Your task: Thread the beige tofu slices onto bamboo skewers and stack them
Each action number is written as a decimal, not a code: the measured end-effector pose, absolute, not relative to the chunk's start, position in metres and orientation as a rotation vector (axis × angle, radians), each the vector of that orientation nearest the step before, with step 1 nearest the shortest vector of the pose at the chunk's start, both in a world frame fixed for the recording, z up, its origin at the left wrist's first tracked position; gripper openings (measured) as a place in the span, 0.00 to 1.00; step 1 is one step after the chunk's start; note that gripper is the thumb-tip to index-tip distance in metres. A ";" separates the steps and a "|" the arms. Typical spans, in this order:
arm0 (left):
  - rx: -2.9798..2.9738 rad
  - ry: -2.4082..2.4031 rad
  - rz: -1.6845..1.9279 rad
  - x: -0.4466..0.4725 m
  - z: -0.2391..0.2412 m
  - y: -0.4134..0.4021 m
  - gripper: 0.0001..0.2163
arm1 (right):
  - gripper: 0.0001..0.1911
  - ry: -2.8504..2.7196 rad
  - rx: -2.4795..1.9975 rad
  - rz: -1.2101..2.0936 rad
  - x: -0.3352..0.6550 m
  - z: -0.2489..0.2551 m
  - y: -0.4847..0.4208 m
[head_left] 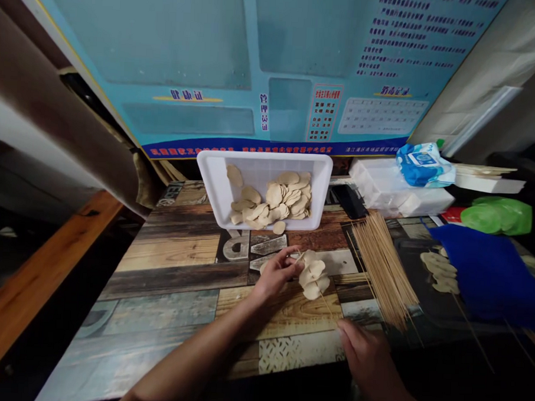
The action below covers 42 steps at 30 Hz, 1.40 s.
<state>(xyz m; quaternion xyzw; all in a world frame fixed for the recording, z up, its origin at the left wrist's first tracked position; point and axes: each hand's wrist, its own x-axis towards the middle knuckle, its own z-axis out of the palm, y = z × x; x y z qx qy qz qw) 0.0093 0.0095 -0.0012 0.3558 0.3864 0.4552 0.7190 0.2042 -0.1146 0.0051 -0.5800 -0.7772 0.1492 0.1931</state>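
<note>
My right hand (365, 349) is closed around the lower end of a thin bamboo skewer (328, 305), which slants up to the left. Several pale, thin round slices (314, 278) are threaded in a wavy bunch on its upper part. At the pointed end, my left hand (276, 275) pinches a slice by the tip, its fingers partly hidden. Another pale slice shows partly under the left hand on the table. Just beyond stands a white plastic tub (205, 183), tipped toward me, with loose slices (289, 195) inside and one at its front rim.
A bundle of bare bamboo skewers (386, 268) lies right of my hands. Farther right, filled skewers (440, 270) rest on a dark tray, partly under a blue cloth (486, 272). White packages (377, 181), a blue-white packet (424, 164) and a green bag (497, 215) stand behind.
</note>
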 end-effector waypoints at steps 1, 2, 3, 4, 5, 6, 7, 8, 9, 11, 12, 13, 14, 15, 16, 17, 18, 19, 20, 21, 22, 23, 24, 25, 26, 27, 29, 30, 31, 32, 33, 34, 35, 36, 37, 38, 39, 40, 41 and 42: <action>0.725 0.804 0.985 0.011 -0.001 0.009 0.20 | 0.17 -2.179 -1.632 0.426 0.205 0.005 -0.115; 0.664 0.749 0.959 0.012 0.000 0.008 0.18 | 0.17 -2.180 -1.633 0.427 0.206 0.004 -0.115; 0.608 0.697 0.932 0.013 0.000 0.007 0.17 | 0.17 -2.188 -1.634 0.428 0.206 0.003 -0.116; 0.563 0.656 0.905 0.013 0.001 0.007 0.15 | 0.17 -2.195 -1.638 0.430 0.206 0.002 -0.116; 0.528 0.629 0.887 0.014 0.000 0.006 0.15 | 0.17 -2.200 -1.643 0.433 0.206 0.001 -0.116; 0.506 0.616 0.876 0.015 0.000 0.006 0.15 | 0.17 -2.203 -1.647 0.438 0.206 0.001 -0.116; 0.496 0.614 0.868 0.015 -0.001 0.005 0.14 | 0.18 -2.205 -1.652 0.446 0.206 0.000 -0.117; 0.492 0.622 0.862 0.016 -0.002 0.004 0.13 | 0.18 -2.207 -1.657 0.459 0.206 -0.001 -0.117; 0.491 0.635 0.854 0.017 -0.004 0.003 0.12 | 0.18 -2.206 -1.663 0.474 0.206 -0.002 -0.117; 0.483 0.674 0.842 0.020 -0.007 0.001 0.12 | 0.18 -2.203 -1.667 0.489 0.206 -0.003 -0.117; 0.477 0.694 0.842 0.021 -0.008 -0.001 0.12 | 0.18 -2.200 -1.664 0.490 0.206 -0.004 -0.117; 0.475 0.709 0.846 0.023 -0.009 -0.001 0.12 | 0.18 -2.198 -1.661 0.493 0.207 -0.005 -0.117; 0.482 0.718 0.852 0.024 -0.009 -0.001 0.13 | 0.18 -2.197 -1.656 0.493 0.207 -0.006 -0.117; 0.505 0.726 0.855 0.023 -0.009 0.001 0.13 | 0.18 -2.195 -1.653 0.489 0.209 -0.008 -0.117; 0.551 0.739 0.856 0.021 -0.008 0.005 0.14 | 0.18 -2.191 -1.649 0.480 0.210 -0.009 -0.117; 0.627 0.763 0.867 0.016 -0.007 0.012 0.15 | 0.18 -2.181 -1.647 0.465 0.211 -0.010 -0.116; 0.736 0.803 0.892 0.010 -0.006 0.022 0.17 | 0.18 -2.169 -1.642 0.448 0.213 -0.011 -0.116; 0.870 0.867 0.933 0.001 -0.004 0.034 0.18 | 0.18 -2.157 -1.634 0.434 0.215 -0.012 -0.116; 1.046 0.948 1.023 -0.010 -0.003 0.048 0.17 | 0.18 -2.147 -1.625 0.427 0.217 -0.013 -0.116; 1.245 1.064 1.087 -0.022 -0.002 0.063 0.15 | 0.17 -2.144 -1.617 0.432 0.218 -0.013 -0.116; 1.422 1.213 1.160 -0.034 -0.001 0.078 0.13 | 0.17 -2.150 -1.612 0.442 0.219 -0.014 -0.116; 1.597 1.337 1.191 -0.045 -0.001 0.092 0.12 | 0.17 -2.159 -1.613 0.456 0.220 -0.015 -0.116; 1.743 1.461 1.206 -0.055 -0.002 0.105 0.11 | 0.17 -2.169 -1.617 0.468 0.220 -0.015 -0.117; 1.825 1.566 1.211 -0.063 -0.003 0.115 0.10 | 0.17 -2.175 -1.622 0.473 0.220 -0.015 -0.117; 1.862 1.607 1.210 -0.069 -0.005 0.124 0.10 | 0.17 -2.178 -1.627 0.474 0.220 -0.016 -0.118; 1.886 1.638 1.199 -0.073 -0.007 0.131 0.10 | 0.16 -2.177 -1.632 0.471 0.220 -0.016 -0.118; 1.866 1.630 1.181 -0.077 -0.010 0.139 0.10 | 0.16 -2.174 -1.638 0.461 0.219 -0.015 -0.119; 1.848 1.618 1.177 -0.078 -0.010 0.142 0.10 | 0.17 -2.171 -1.641 0.456 0.219 -0.014 -0.119; 1.820 1.604 1.182 -0.078 -0.009 0.143 0.09 | 0.17 -2.170 -1.645 0.461 0.219 -0.013 -0.119; 1.786 1.589 1.196 -0.079 -0.008 0.144 0.08 | 0.17 -2.168 -1.651 0.473 0.220 -0.012 -0.119; 1.754 1.579 1.211 -0.080 -0.005 0.144 0.08 | 0.17 -2.166 -1.651 0.486 0.220 -0.011 -0.119; 1.722 1.572 1.227 -0.081 -0.002 0.144 0.09 | 0.17 -2.163 -1.649 0.493 0.221 -0.010 -0.119; 1.683 1.561 1.241 -0.083 0.001 0.142 0.10 | 0.17 -2.159 -1.648 0.493 0.221 -0.010 -0.119; 1.638 1.543 1.251 -0.083 0.004 0.140 0.12 | 0.17 -2.157 -1.644 0.492 0.222 -0.009 -0.119; 1.592 1.520 1.253 -0.083 0.006 0.135 0.15 | 0.16 -2.154 -1.637 0.491 0.222 -0.009 -0.119; 1.548 1.493 1.248 -0.083 0.007 0.129 0.17 | 0.16 -2.148 -1.627 0.484 0.222 -0.010 -0.118; 1.510 1.466 1.235 -0.082 0.007 0.122 0.18 | 0.16 -2.141 -1.617 0.477 0.221 -0.010 -0.118; 1.479 1.442 1.216 -0.080 0.005 0.112 0.19 | 0.16 -2.135 -1.610 0.469 0.221 -0.010 -0.118; 1.454 1.417 1.189 -0.078 0.003 0.102 0.19 | 0.17 -2.130 -1.603 0.455 0.220 -0.010 -0.117; 1.438 1.395 1.154 -0.075 0.000 0.092 0.19 | 0.17 -2.130 -1.596 0.435 0.219 -0.011 -0.117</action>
